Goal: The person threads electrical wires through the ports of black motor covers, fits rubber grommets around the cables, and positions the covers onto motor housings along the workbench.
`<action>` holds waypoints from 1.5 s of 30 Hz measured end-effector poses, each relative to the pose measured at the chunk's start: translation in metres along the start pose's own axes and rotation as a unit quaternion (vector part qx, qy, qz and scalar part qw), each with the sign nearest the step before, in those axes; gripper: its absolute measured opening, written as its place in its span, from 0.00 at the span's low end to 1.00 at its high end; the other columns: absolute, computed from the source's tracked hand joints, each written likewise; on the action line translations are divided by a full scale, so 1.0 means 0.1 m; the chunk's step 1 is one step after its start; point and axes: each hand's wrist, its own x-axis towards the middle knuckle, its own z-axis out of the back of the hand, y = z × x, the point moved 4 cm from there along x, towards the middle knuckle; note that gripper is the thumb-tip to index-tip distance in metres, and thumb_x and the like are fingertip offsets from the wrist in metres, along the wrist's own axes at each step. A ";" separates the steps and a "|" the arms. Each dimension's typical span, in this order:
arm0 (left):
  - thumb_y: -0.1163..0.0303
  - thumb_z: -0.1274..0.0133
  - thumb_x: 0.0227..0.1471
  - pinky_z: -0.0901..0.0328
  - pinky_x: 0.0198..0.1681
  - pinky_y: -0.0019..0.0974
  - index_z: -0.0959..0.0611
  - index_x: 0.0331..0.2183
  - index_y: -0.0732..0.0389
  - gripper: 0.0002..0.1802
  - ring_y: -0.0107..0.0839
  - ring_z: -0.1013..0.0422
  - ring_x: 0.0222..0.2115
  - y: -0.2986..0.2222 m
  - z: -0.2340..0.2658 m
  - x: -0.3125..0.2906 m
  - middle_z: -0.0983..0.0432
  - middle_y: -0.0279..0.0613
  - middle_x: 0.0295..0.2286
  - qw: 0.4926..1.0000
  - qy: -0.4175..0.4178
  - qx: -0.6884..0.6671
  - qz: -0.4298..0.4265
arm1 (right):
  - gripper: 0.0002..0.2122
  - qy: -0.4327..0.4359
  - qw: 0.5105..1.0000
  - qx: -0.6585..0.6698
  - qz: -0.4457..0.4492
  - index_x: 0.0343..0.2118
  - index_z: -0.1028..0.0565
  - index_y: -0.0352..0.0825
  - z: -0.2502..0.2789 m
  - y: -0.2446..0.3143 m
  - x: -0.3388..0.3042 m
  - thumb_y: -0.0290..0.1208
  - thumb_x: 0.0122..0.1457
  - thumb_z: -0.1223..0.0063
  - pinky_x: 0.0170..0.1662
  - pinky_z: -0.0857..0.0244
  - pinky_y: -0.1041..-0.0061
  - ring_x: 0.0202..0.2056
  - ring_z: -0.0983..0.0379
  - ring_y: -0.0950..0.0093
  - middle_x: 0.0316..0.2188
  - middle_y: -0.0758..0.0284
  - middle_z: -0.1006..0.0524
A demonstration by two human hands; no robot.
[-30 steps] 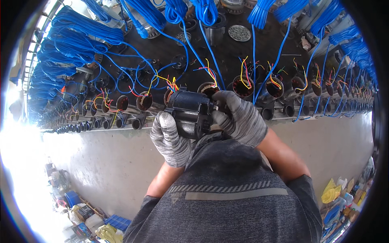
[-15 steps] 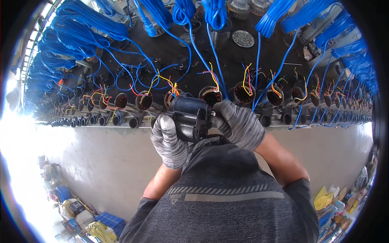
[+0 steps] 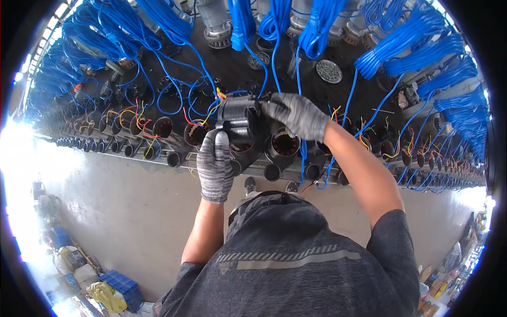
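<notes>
A glossy black ribbed housing [image 3: 237, 117] is held above the near row of motor barrels. My left hand [image 3: 215, 161], in a grey knit glove, grips its lower left side, thumb and fingers closed on it. At the housing's right end is my right hand [image 3: 300, 116], gloved alike, its fingers bent together; whatever they pinch is hidden. Red and yellow wires [image 3: 219, 95] show at the housing's upper left. Below it, an open motor barrel [image 3: 285, 144] with a copper-coloured winding inside stands right of another that the housing partly covers.
Open barrels with loose coloured wires line the bench's near edge on both sides. Bundled blue cables [image 3: 316, 31] hang over the dark bench top [image 3: 338, 95]. A round dish of small metal parts [image 3: 329, 71] lies beyond my right hand. A blue crate [image 3: 122, 288] stands on the floor behind left.
Both hands and the housing have moved farther over the bench, away from my body. My right arm is more outstretched. The whole view has shifted, and shoes now show below the bench edge.
</notes>
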 end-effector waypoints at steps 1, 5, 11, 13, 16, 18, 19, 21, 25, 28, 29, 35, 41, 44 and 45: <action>0.56 0.50 0.65 0.34 0.43 0.29 0.20 0.45 0.65 0.21 0.21 0.31 0.35 0.05 0.03 0.02 0.22 0.34 0.35 1.000 -0.002 -0.003 0.001 | 0.19 -0.001 1.000 -0.029 0.011 0.35 0.25 0.35 0.03 -0.10 0.18 0.49 0.68 0.54 0.22 0.36 0.76 0.18 0.30 0.80 0.22 0.69 0.23; 0.55 0.50 0.65 0.34 0.43 0.27 0.23 0.51 0.64 0.23 0.20 0.30 0.38 0.14 0.23 -0.05 0.22 0.34 0.40 0.996 0.039 -0.075 0.016 | 0.20 0.036 0.998 0.025 -0.044 0.41 0.26 0.30 0.00 -0.41 0.75 0.48 0.67 0.52 0.26 0.25 0.74 0.28 0.21 0.75 0.29 0.62 0.20; 0.59 0.52 0.66 0.33 0.51 0.31 0.24 0.51 0.69 0.23 0.26 0.26 0.44 0.34 0.68 -0.39 0.20 0.43 0.41 0.986 0.055 -0.092 0.125 | 0.23 0.071 0.970 -0.128 -0.192 0.47 0.27 0.27 0.05 -1.25 1.25 0.47 0.67 0.53 0.32 0.22 0.66 0.32 0.19 0.66 0.32 0.57 0.20; 0.57 0.51 0.66 0.33 0.50 0.31 0.24 0.51 0.69 0.24 0.27 0.26 0.43 0.41 0.75 -0.46 0.20 0.43 0.40 0.985 0.055 -0.108 0.124 | 0.23 0.073 0.963 -0.123 -0.228 0.46 0.25 0.26 0.13 -1.56 1.32 0.47 0.67 0.54 0.38 0.23 0.61 0.34 0.19 0.60 0.32 0.52 0.20; 0.56 0.50 0.65 0.33 0.50 0.32 0.23 0.50 0.69 0.24 0.28 0.25 0.42 0.51 0.84 -0.55 0.20 0.43 0.39 0.983 0.044 -0.076 0.158 | 0.20 0.118 0.880 -0.423 -0.183 0.41 0.23 0.27 0.14 -1.53 1.31 0.44 0.64 0.49 0.42 0.30 0.58 0.35 0.23 0.52 0.32 0.50 0.21; 0.57 0.51 0.65 0.33 0.49 0.31 0.23 0.50 0.69 0.24 0.28 0.25 0.42 0.52 0.82 -0.59 0.20 0.43 0.39 0.983 0.051 -0.069 0.165 | 0.20 0.099 0.868 -0.456 -0.170 0.41 0.23 0.26 0.15 -1.62 1.31 0.43 0.64 0.49 0.41 0.30 0.58 0.35 0.23 0.52 0.31 0.50 0.21; 0.58 0.51 0.65 0.33 0.49 0.31 0.23 0.50 0.69 0.23 0.28 0.25 0.42 0.52 0.79 -0.58 0.20 0.43 0.39 0.981 0.055 -0.062 0.173 | 0.19 0.083 0.854 -0.489 -0.156 0.41 0.22 0.26 0.19 -1.66 1.30 0.42 0.64 0.49 0.40 0.30 0.58 0.35 0.22 0.53 0.30 0.50 0.20; 0.58 0.51 0.65 0.32 0.49 0.32 0.22 0.49 0.69 0.22 0.27 0.25 0.42 0.46 0.70 -0.58 0.19 0.43 0.39 0.981 0.057 -0.076 0.170 | 0.19 0.178 0.790 -0.584 -0.054 0.39 0.23 0.24 0.18 -1.64 1.26 0.41 0.64 0.48 0.39 0.29 0.60 0.37 0.21 0.55 0.33 0.51 0.19; 0.59 0.51 0.65 0.32 0.48 0.31 0.22 0.49 0.68 0.21 0.27 0.26 0.41 0.35 0.43 -0.51 0.19 0.42 0.39 0.982 0.109 -0.056 0.146 | 0.17 -0.009 0.929 -0.196 -0.314 0.42 0.21 0.34 0.53 -1.99 1.02 0.45 0.64 0.48 0.41 0.27 0.63 0.39 0.20 0.62 0.37 0.54 0.19; 0.60 0.51 0.65 0.32 0.48 0.31 0.22 0.48 0.67 0.20 0.26 0.26 0.40 0.34 0.28 -0.52 0.19 0.41 0.38 0.978 0.116 -0.083 0.154 | 0.20 -0.144 0.967 -0.210 -0.016 0.48 0.25 0.33 0.76 -1.29 0.51 0.47 0.65 0.48 0.44 0.28 0.69 0.41 0.21 0.68 0.40 0.54 0.20; 0.60 0.51 0.65 0.32 0.48 0.31 0.21 0.48 0.67 0.20 0.26 0.26 0.40 0.32 0.22 -0.52 0.19 0.41 0.38 0.975 0.116 -0.103 0.162 | 0.21 -0.146 0.966 -0.210 0.047 0.49 0.25 0.33 0.89 -1.06 0.26 0.48 0.65 0.48 0.44 0.28 0.73 0.43 0.21 0.71 0.44 0.56 0.20; 0.60 0.51 0.66 0.33 0.46 0.30 0.21 0.48 0.67 0.20 0.25 0.26 0.40 0.18 -0.22 -0.53 0.20 0.40 0.38 0.968 0.185 -0.096 0.137 | 0.10 -0.205 0.972 0.113 -0.020 0.45 0.24 0.33 1.62 -1.42 -1.13 0.22 0.65 0.56 0.42 0.26 0.73 0.36 0.23 0.77 0.37 0.65 0.20; 0.61 0.50 0.65 0.32 0.44 0.29 0.20 0.48 0.66 0.19 0.24 0.26 0.37 0.04 -0.63 -0.62 0.19 0.38 0.37 0.967 0.203 -0.076 0.137 | 0.07 -0.244 0.947 -0.211 0.006 0.38 0.23 0.32 1.36 -1.94 -1.54 0.24 0.60 0.52 0.47 0.29 0.64 0.41 0.23 0.57 0.35 0.57 0.20; 0.61 0.50 0.65 0.32 0.43 0.29 0.20 0.48 0.66 0.18 0.24 0.26 0.37 -0.03 -0.77 -0.70 0.19 0.38 0.36 0.968 0.217 -0.037 0.124 | 0.08 -0.223 0.947 -0.229 0.021 0.39 0.22 0.34 1.27 -1.88 -1.30 0.23 0.60 0.52 0.49 0.30 0.62 0.44 0.24 0.55 0.38 0.57 0.20; 0.61 0.51 0.65 0.32 0.43 0.29 0.20 0.48 0.66 0.18 0.24 0.26 0.37 -0.05 -0.83 -0.72 0.19 0.39 0.36 0.967 0.225 -0.023 0.118 | 0.08 -0.212 0.943 -0.256 0.017 0.39 0.22 0.34 1.30 -1.96 -1.16 0.23 0.59 0.52 0.50 0.31 0.62 0.44 0.25 0.55 0.39 0.57 0.21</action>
